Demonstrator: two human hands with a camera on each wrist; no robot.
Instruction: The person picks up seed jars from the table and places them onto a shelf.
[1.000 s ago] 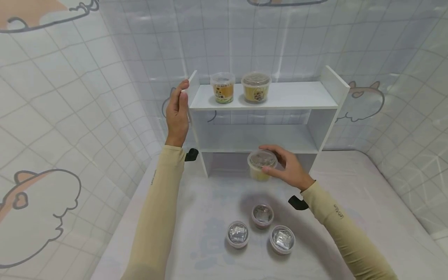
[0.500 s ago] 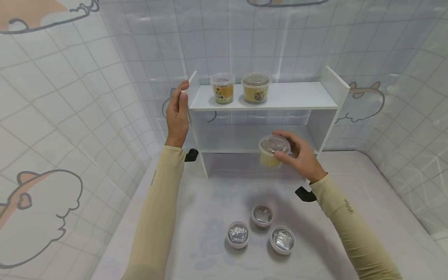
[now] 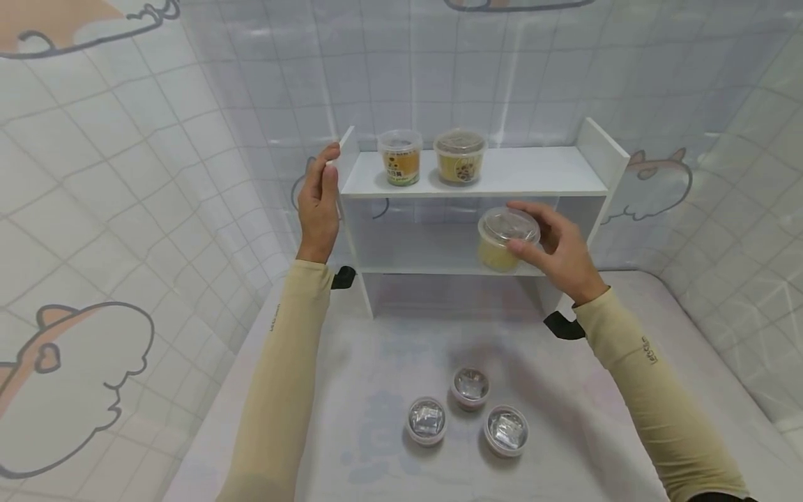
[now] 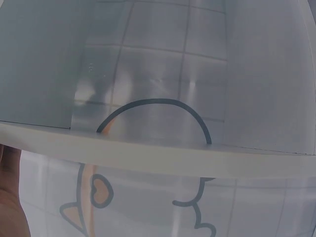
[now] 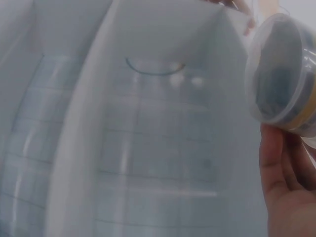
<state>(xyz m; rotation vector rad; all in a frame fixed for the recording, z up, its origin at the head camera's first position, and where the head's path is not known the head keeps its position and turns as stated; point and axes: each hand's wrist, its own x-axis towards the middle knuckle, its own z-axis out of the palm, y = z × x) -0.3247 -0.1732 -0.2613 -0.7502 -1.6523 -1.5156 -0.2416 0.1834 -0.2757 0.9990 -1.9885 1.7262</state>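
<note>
My right hand [image 3: 558, 254] grips a clear lidded plastic tub [image 3: 498, 254] with a yellow label, thumb in front and fingers behind. The tub hangs before the middle level of a white shelf unit [image 3: 477, 194], lid up and slightly tilted. In the right wrist view the lidded tub [image 5: 279, 74] sits at the upper right, above my fingers. My left hand [image 3: 318, 209] rests with fairly straight fingers against the unit's left side panel. On the top board stand an orange-labelled cup [image 3: 401, 164] and a yellow-labelled tub [image 3: 460, 164], side by side.
Three small round tubs [image 3: 426, 420] with silvery packets under their lids stand on the white-covered table [image 3: 351, 362], nearer to me. Tile-patterned sheeting [image 3: 251, 104] hangs behind and on both sides. Side panels rise above the top board at both ends.
My right hand has lifted the yellow-labelled tub up and to the right, from below the middle board to in front of the middle level. The left hand has stayed in place.
</note>
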